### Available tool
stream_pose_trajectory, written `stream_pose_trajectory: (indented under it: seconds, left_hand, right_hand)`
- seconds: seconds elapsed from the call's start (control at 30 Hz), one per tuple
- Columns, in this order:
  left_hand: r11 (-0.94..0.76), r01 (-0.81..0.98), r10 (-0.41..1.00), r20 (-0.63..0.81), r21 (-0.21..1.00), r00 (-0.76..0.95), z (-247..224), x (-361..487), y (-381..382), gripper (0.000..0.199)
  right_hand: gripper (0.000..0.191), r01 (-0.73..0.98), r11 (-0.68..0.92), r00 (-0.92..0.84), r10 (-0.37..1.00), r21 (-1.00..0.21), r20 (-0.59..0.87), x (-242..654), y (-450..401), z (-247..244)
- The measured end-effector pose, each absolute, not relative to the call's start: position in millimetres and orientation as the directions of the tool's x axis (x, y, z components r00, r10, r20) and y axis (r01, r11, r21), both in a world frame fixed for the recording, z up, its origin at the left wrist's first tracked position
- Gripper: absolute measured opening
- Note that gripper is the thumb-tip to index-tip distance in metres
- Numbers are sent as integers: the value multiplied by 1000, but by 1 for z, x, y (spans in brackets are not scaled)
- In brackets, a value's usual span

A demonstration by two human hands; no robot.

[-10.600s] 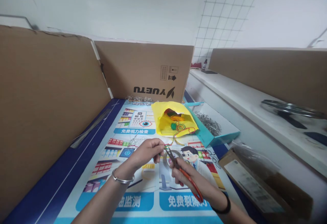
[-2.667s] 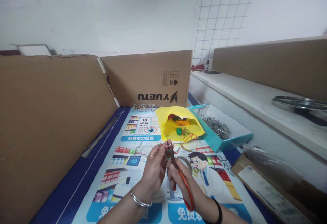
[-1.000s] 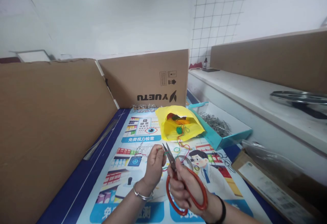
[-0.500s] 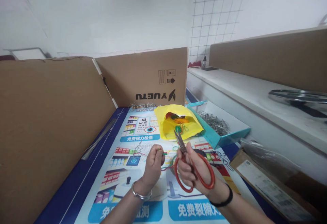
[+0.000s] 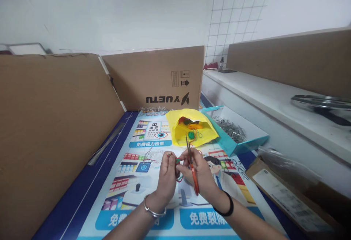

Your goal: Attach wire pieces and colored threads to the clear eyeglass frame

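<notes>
My left hand [image 5: 166, 174], with a silver bangle at the wrist, is closed on a small bundle of green and red thread [image 5: 178, 160]. Close against it is my right hand [image 5: 200, 172], its thumb and fingertips at the same thread. Scissors [image 5: 194, 178] with orange-red handles hang in the right hand, blades pointing away from me and seen nearly edge-on. Beyond both hands lies a yellow bag [image 5: 178, 139], its mouth towards me. Inside it are a green ball of thread [image 5: 191, 135] and red, dark and orange bundles. A red strand trails from the bag towards my hands.
A turquoise box [image 5: 241, 148] of metal wire pieces stands right of the bag. Several dark loops [image 5: 240, 167] lie below it. An opened carton [image 5: 287, 200] with clear plastic sits at right. Cardboard walls [image 5: 153, 75] bound the left and back; a white ledge [image 5: 263, 86] runs along the right.
My right hand has moved left to meet the left hand at the thread. The scissors have turned from a broad view with both handle loops showing to nearly edge-on.
</notes>
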State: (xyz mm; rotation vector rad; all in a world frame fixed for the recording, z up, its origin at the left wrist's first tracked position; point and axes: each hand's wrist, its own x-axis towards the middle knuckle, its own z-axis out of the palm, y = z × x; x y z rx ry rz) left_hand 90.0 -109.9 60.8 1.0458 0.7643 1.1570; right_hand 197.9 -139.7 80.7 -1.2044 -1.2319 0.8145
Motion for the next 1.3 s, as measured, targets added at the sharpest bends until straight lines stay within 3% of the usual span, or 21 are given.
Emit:
stream_pose_trajectory:
  seconds: [0.77,1.0,1.3]
  left_hand:
    - [-66,-179,978,99,982,183,68,90,-115,27]
    - [-169,-92,975,180,981,129,82,82,-100,23]
    - [-217,75,871,158,973,466,90,68,-77,17]
  right_hand:
    - [23,-15,179,235,957,-984,170,187,-139,90]
    - [23,-14,226,281,936,-974,214,192,-135,96]
    - [24,88,249,209,942,-965,262,214,-135,106]
